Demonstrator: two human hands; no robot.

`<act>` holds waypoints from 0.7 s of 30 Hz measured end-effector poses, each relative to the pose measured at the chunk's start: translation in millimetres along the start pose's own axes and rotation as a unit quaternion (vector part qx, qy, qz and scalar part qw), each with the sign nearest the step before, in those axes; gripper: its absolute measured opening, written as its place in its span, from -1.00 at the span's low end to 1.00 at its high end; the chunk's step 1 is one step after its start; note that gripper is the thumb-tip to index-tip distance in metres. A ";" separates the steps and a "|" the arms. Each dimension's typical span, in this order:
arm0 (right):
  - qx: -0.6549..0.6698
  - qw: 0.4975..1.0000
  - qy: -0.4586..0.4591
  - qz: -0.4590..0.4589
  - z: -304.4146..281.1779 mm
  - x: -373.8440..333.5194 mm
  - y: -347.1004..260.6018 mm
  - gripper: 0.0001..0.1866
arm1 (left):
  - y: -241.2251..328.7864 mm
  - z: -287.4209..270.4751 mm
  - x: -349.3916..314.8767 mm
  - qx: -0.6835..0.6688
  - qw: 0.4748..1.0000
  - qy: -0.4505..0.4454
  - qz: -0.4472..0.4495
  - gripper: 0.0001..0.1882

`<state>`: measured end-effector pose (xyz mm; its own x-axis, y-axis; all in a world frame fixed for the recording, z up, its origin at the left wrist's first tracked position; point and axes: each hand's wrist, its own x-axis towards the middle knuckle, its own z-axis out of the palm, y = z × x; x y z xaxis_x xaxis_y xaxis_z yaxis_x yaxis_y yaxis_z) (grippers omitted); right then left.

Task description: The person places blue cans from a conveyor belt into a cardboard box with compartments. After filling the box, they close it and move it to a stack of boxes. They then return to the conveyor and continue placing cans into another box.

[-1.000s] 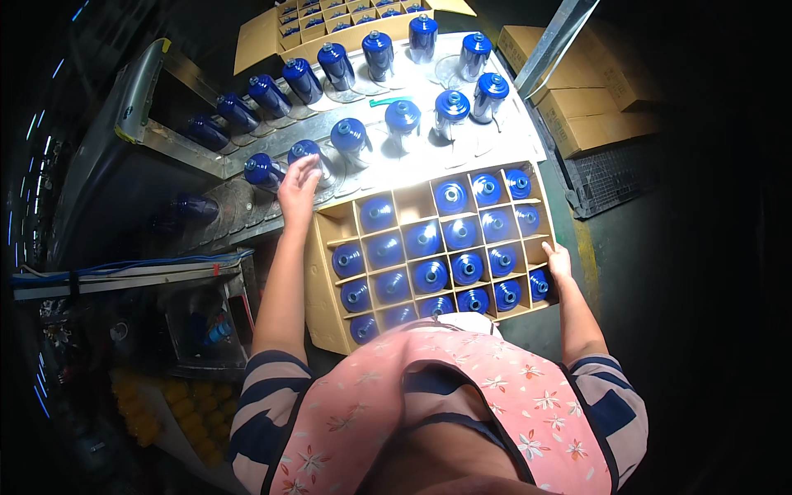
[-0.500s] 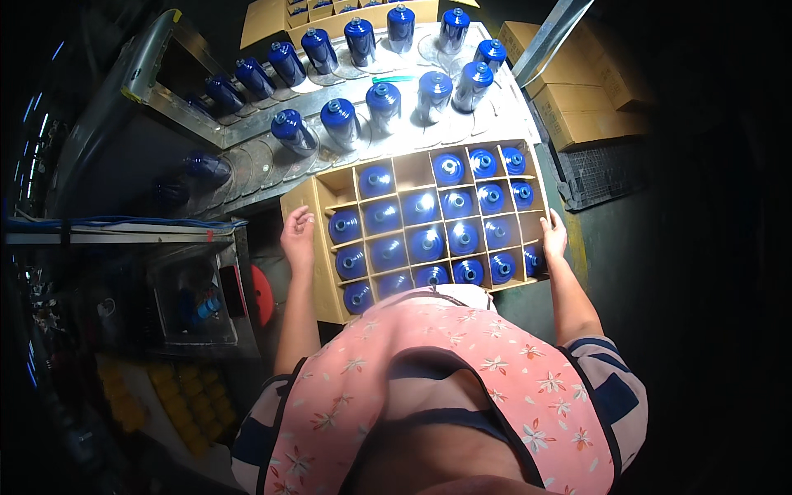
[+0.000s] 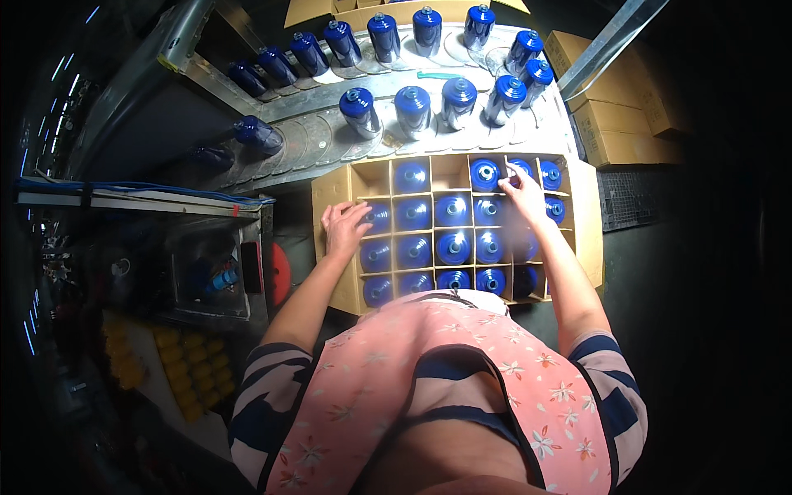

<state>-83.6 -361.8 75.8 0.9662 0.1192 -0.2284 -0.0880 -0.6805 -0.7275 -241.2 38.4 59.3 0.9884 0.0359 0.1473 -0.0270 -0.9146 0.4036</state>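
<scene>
A cardboard carton [image 3: 586,239] stands in front of me, split by card dividers into cells. Blue bottles with narrow necks sit upright in most cells; a few cells along the far row hold none. My left hand [image 3: 342,228] lies over the carton's left side, fingers spread, fingertips by a blue bottle [image 3: 378,218]. At the far right part, my right hand [image 3: 523,195] reaches in with bent fingers drawn together beside another blue bottle [image 3: 485,175]. What those fingers pinch, at the divider or a bottle behind, is hidden.
Beyond the carton a curved conveyor [image 3: 307,147] carries two rows of blue bottles, with a green strip [image 3: 440,75] between them. Closed cardboard boxes [image 3: 619,132] are stacked at the right by a metal post [image 3: 615,43]. A metal frame with cables [image 3: 140,198] stands left.
Both hands have left the carton's outer sides and moved in over its cells. The view has shifted, so the carton and conveyor sit differently in the picture.
</scene>
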 end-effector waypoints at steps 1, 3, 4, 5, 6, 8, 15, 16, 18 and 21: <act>-0.024 0.999 -0.026 -0.002 4.9 10.4 -6.2 -0.47 | -2.0 3.0 0.3 0.009 1.000 -0.004 0.001 -0.59; -0.158 0.986 -0.058 -0.001 15.7 24.6 -16.2 -0.47 | -3.1 10.0 1.9 0.009 1.000 -0.004 -0.010 -0.60; -0.191 0.980 -0.057 0.003 20.3 28.0 -19.1 -0.47 | -2.3 13.0 3.1 0.012 1.000 -0.003 -0.002 -0.57; -0.220 0.974 -0.050 -0.001 23.0 29.5 -20.8 -0.46 | 0.0 15.7 3.8 0.004 1.000 0.001 0.006 -0.57; -0.239 0.970 -0.052 -0.006 24.9 29.3 -21.0 -0.47 | 2.8 17.0 4.7 -0.032 0.999 -0.025 -0.010 -0.60; -0.265 0.963 -0.046 -0.035 25.0 26.1 -19.7 -0.47 | 9.5 13.0 7.6 -0.045 0.997 -0.055 -0.032 -0.65; -0.265 0.962 -0.025 -0.066 25.4 38.1 -10.8 -0.48 | 27.1 -90.4 51.4 -0.295 0.950 0.076 -0.066 -0.64; -0.260 0.963 -0.037 -0.060 26.4 41.5 -7.0 -0.48 | 29.1 -108.2 63.3 -0.310 0.943 0.086 -0.084 -0.63; -0.238 0.968 -0.043 -0.068 26.3 47.3 3.1 -0.49 | 37.0 -127.7 87.8 -0.442 0.886 0.119 -0.081 -0.62; -0.212 0.977 -0.006 -0.033 23.7 51.9 15.2 -0.50 | 39.7 -104.4 152.5 -0.417 0.893 0.164 -0.050 -0.63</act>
<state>-40.5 -348.8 37.5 0.9633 0.1791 -0.2001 0.0840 -0.9088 -0.4088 -107.1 49.6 192.0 0.8993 0.3412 0.2737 -0.1773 -0.2876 0.9412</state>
